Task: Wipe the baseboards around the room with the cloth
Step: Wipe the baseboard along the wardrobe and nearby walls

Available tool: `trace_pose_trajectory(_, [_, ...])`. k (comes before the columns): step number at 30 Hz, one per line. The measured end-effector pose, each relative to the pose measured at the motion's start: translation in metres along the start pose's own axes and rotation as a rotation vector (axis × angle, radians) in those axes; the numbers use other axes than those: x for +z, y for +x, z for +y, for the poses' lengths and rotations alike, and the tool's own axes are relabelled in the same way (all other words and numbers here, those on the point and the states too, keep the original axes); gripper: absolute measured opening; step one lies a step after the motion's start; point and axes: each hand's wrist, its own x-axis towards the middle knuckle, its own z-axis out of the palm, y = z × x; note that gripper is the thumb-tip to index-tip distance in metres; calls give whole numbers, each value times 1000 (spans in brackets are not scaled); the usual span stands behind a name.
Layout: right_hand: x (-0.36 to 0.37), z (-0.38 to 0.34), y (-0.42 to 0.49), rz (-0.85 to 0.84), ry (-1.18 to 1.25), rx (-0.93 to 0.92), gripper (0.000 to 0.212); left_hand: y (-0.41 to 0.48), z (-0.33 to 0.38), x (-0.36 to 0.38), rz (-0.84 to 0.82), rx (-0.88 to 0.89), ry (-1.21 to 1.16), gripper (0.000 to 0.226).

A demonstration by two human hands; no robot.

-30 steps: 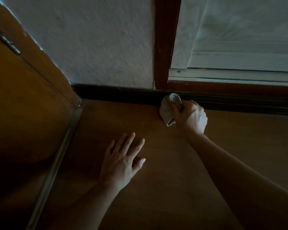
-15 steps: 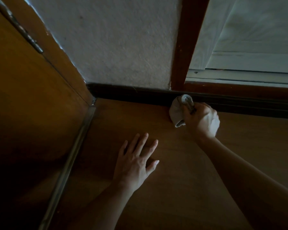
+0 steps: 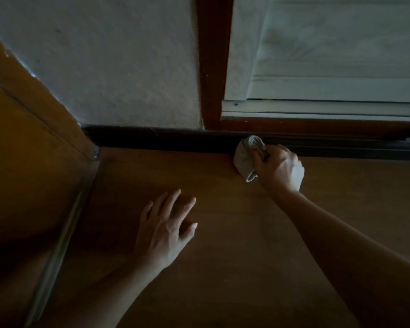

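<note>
A dark baseboard (image 3: 152, 139) runs along the foot of the white wall and on under a window frame. My right hand (image 3: 281, 168) grips a bunched pale cloth (image 3: 245, 156) and holds it against the baseboard just right of the reddish-brown window post. My left hand (image 3: 163, 229) lies flat on the wooden floor with its fingers spread, well short of the baseboard.
A wooden door (image 3: 21, 162) stands open at the left, with a metal strip (image 3: 64, 233) along its bottom edge. The reddish-brown window post (image 3: 212, 67) and a white shutter (image 3: 329, 55) rise at the upper right. Brown wooden floor (image 3: 246, 245) fills the foreground.
My right hand and the cloth have slid rightward along the baseboard, from under the window post to just past it. The view has shifted to the right too. My left hand stays flat on the floor.
</note>
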Motion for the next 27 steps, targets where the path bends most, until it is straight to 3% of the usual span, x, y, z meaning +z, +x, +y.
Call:
trace_pose_trajectory(6, [-17, 4, 5, -81, -10, 32, 31, 5, 27, -11, -82, 87, 6, 65])
trace_pose_trajectory(16, [0, -15, 8, -144, 89, -55, 29, 4, 81, 1, -158, -190, -94, 74])
trace_pose_trajectory(27, [5, -14, 9, -97, 25, -136, 29, 5, 81, 6, -83, -109, -53, 70])
